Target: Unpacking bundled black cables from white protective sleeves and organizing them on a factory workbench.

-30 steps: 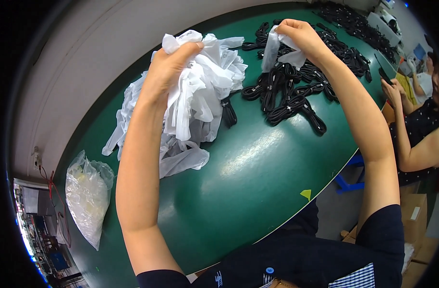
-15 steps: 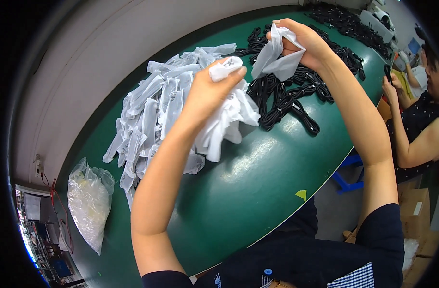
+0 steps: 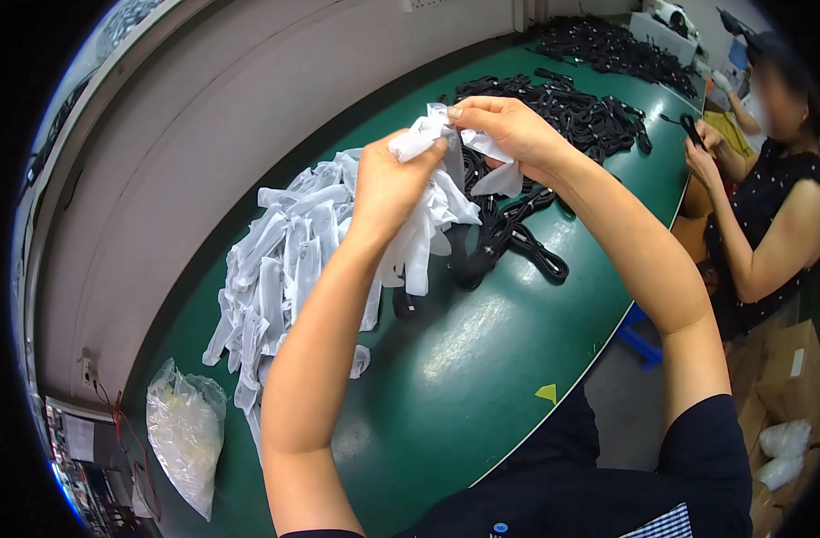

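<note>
A bunch of thin white plastic bags [image 3: 437,202] hangs from my left hand [image 3: 394,179], which is closed round their gathered top. Close beside it, my right hand [image 3: 518,134] pinches the upper edge of that bunch between thumb and forefinger. A loose white bag also droops below the right palm, held by the other fingers. Under and behind both hands lie bundled black cables [image 3: 495,238], partly hidden by the bags. To the left, a large heap of filled white bags [image 3: 280,260] spreads over the table, partly behind my left forearm.
The green table [image 3: 446,386] curves alongside a pale wall. A clear plastic sack [image 3: 186,439] rests at its left end. More black cables [image 3: 616,54] are piled at the far end. On the right, a co-worker [image 3: 769,206] handles a black cable near cardboard boxes [image 3: 791,359].
My right hand has come left and down to the bunch in my left hand and now pinches its edge. The view has shifted slightly, and a black bundle shows beneath the bags.
</note>
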A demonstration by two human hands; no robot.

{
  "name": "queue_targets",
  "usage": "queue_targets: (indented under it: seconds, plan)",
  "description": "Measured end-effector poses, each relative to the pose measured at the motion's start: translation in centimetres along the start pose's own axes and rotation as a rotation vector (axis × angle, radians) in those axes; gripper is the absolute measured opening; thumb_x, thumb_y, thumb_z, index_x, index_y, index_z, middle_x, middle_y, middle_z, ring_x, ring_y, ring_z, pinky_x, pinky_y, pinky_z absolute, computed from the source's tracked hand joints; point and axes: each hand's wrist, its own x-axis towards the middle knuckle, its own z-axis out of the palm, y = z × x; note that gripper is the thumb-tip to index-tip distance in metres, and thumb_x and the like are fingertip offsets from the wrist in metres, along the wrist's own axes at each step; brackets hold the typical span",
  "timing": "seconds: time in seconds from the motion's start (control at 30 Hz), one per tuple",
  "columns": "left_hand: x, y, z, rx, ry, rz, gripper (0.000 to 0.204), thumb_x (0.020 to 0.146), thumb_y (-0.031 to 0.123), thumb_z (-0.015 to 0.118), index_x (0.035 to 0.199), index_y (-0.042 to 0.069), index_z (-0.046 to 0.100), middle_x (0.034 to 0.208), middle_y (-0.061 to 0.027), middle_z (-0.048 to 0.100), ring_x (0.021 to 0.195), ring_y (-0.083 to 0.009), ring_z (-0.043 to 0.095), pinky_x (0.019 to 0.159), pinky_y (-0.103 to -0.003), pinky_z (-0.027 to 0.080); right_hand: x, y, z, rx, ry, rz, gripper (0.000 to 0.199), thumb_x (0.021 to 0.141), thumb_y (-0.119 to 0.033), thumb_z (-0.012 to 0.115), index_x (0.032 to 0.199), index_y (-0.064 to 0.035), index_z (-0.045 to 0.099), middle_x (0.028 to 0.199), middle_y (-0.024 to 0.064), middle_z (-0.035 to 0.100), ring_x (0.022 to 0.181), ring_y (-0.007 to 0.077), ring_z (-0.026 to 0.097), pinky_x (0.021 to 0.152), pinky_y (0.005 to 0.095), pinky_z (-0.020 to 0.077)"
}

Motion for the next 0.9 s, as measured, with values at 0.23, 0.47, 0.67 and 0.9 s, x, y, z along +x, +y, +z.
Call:
queue_targets:
  seconds: [0.23, 0.47, 0.67, 0.9]
  plan:
    - [2.0, -0.8, -1.7, -0.5, 0.034, -0.244, 0.03, 0.086, 0.023, 0.066, 0.105, 0.001, 0.063, 0.093, -0.007, 0.066, 0.08, -0.0172, 0.064, 0.072, -0.032, 0.052, 0.9, 3.4, -4.4, -0.1, -0.008, -0.127, 0.027, 0.089, -0.026, 0.058, 0.108, -0.0084, 0.066, 0.087, -0.0011, 0.065, 0.064, 0.0029, 0.053, 0.047, 0.019, 0.0387]
    - [0.9, -2.5, -1.2, -1.022, -0.175, -0.288, 0.031, 0.097, 0.029, 0.046, 0.114, 0.004, 0.055, 0.104, -0.0119, 0.065, 0.092, -0.0254, 0.065, 0.08, -0.04, 0.055, -3.0, 4.4, -3.8, 0.235, -0.069, 0.116, 0.026, 0.092, -0.03, 0.057, 0.096, -0.006, 0.066, 0.08, -0.001, 0.062, 0.053, 0.0035, 0.048, 0.043, 0.0189, 0.0356]
    - [0.4, -8.1, -2.3, -0.846, -0.011, -0.407, 0.031, 0.096, 0.025, 0.048, 0.117, 0.004, 0.055, 0.106, -0.0113, 0.064, 0.093, -0.0241, 0.063, 0.083, -0.039, 0.052, -1.3, 5.6, -3.8, -0.011, 0.075, -0.047, 0.025, 0.088, -0.026, 0.063, 0.078, -0.0034, 0.068, 0.072, -0.0022, 0.061, 0.067, 0.004, 0.049, 0.063, 0.0207, 0.0405]
    - [1.3, -8.0, -1.3, -0.707, -0.098, -0.548, 0.023, 0.089, 0.021, 0.06, 0.104, 0.004, 0.06, 0.087, -0.0079, 0.065, 0.076, -0.0193, 0.063, 0.066, -0.034, 0.052, 1.5, 4.1, -5.4, -0.332, 0.24, -0.338, 0.027, 0.085, -0.022, 0.059, 0.074, 0.0011, 0.066, 0.057, 0.0009, 0.057, 0.055, 0.0075, 0.049, 0.052, 0.0285, 0.0425]
